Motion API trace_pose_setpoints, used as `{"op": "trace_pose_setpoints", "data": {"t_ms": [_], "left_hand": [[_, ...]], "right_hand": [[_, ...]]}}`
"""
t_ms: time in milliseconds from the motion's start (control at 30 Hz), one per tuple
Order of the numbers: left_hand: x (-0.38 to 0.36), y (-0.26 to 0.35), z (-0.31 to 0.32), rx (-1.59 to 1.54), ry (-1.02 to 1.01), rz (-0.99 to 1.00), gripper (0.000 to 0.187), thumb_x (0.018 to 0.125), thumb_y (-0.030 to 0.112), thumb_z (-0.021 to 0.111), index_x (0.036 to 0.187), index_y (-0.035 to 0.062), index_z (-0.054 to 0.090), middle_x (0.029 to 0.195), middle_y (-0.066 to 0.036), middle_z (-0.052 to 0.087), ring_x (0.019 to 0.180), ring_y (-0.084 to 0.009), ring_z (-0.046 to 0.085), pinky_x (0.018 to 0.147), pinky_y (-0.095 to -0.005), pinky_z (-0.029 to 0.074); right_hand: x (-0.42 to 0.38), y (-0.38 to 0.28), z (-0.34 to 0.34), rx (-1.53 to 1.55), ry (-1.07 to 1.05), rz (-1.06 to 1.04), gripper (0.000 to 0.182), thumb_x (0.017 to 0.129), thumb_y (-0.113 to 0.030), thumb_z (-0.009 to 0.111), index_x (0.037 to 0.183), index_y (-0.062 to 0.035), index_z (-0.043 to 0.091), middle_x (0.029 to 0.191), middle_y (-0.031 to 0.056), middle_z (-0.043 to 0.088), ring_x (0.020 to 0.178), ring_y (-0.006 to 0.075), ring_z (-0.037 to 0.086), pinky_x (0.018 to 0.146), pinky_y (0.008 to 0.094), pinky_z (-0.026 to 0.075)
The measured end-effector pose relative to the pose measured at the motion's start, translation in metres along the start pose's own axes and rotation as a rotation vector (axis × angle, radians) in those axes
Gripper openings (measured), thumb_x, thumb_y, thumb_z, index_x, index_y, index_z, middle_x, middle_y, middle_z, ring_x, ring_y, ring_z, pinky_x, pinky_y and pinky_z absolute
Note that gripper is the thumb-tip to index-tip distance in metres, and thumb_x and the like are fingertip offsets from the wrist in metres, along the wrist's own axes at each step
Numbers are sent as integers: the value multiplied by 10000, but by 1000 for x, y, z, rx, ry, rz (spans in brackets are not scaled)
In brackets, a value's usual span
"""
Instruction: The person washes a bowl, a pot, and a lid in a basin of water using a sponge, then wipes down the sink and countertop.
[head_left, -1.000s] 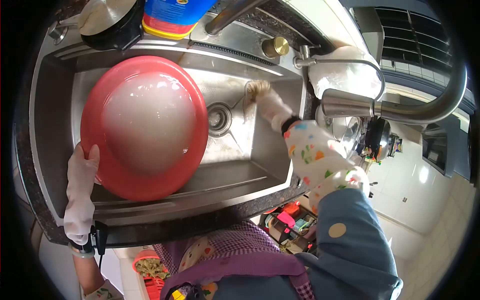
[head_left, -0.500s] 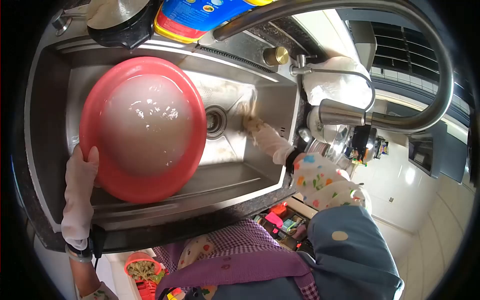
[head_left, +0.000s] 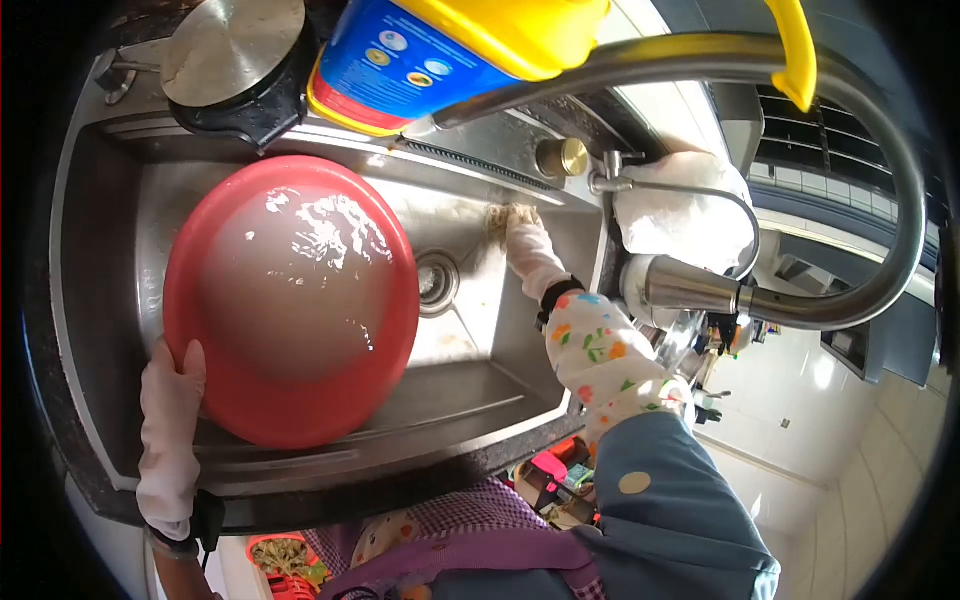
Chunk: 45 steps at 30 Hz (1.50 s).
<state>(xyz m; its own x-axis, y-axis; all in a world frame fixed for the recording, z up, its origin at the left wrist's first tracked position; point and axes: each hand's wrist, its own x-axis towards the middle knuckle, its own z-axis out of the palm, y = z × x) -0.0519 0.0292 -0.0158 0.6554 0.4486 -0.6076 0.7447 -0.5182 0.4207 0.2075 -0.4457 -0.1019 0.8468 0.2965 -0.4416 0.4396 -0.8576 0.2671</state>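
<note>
My left hand, in a pale glove, grips the near left rim of a round red basin, thumb on the rim and fingers hidden at its outside. Cloudy whitish water fills the basin, which sits in the left part of a steel sink. My right hand, also gloved, reaches to the far right corner of the sink floor. Its fingers are closed on a crumpled beige rag, partly hidden and slightly blurred. The drain lies between basin and right hand.
A steel tap arches over the right side. Behind the sink stand a blue and yellow container, a lidded pot and a brass-coloured knob. A white plastic bag lies to the right.
My right hand has moved with the rag towards the far wall of the sink. My left hand stays on the basin's rim. The view has shifted, showing more of the container behind.
</note>
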Motion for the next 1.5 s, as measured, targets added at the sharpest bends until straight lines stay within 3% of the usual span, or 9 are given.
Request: {"op": "trace_pose_setpoints", "data": {"t_ms": [333,533,700,1167,1200,1300,1400,1467,1500], "left_hand": [[2,0,-1,85,-1,9,339,872,287,550,1000,-26,533,884,-267,613,850,-434,586,722,-435,483],[4,8,-3,37,-7,-21,358,878,274,543,1105,-2,523,920,-246,624,848,-410,604,725,-427,489],[3,3,-3,138,1,70,351,884,257,534,1145,24,514,934,-233,629,851,-381,620,729,-418,494],[11,-20,4,13,-4,160,349,877,238,533,1148,18,521,895,-237,619,853,-391,606,745,-417,469],[10,-17,3,13,-2,156,349,877,238,533,1148,18,521,895,-237,619,853,-391,606,745,-417,469],[6,-5,-3,98,-44,56,343,874,237,535,1139,19,524,873,-230,622,812,-383,606,725,-421,467],[3,-4,-1,-49,-23,87,338,870,257,536,1105,15,531,863,-230,622,792,-386,605,707,-421,468],[4,-5,-1,-64,-33,97,328,870,266,531,1083,17,532,863,-233,623,788,-394,610,694,-430,477],[5,-5,0,-61,-35,96,328,870,266,531,1083,17,532,863,-233,623,788,-394,610,694,-430,477]], "right_hand": [[-62,60,-93,-245,165,-176,491,797,-72,441,1268,59,388,1098,210,590,1124,291,521,1069,391,272],[-42,37,-47,-496,535,-257,406,821,-58,420,1202,79,456,779,123,599,816,232,601,951,732,209],[-77,43,-124,-178,48,51,351,860,-119,408,1174,10,499,1076,206,606,1079,337,542,1009,436,341],[-43,17,-83,-437,21,-10,358,881,-139,392,1193,9,489,1061,188,600,988,324,576,942,441,365],[-28,11,-63,371,150,443,350,907,-187,407,1203,-18,488,1127,169,587,1012,298,578,981,437,336],[-30,0,-26,-294,112,58,394,927,-233,420,1247,-4,446,1243,155,521,1107,277,528,1001,402,346],[-67,-19,-37,1297,-19,467,461,920,-203,414,1328,4,364,1362,176,380,1264,274,365,1043,374,307],[-71,-1,-28,-396,-364,-84,467,902,-169,420,1332,4,360,1348,195,390,1247,313,380,1035,382,313],[-61,1,-31,-278,-253,-74,457,886,-158,430,1308,14,391,1328,205,415,1247,344,373,1009,395,334]]}}
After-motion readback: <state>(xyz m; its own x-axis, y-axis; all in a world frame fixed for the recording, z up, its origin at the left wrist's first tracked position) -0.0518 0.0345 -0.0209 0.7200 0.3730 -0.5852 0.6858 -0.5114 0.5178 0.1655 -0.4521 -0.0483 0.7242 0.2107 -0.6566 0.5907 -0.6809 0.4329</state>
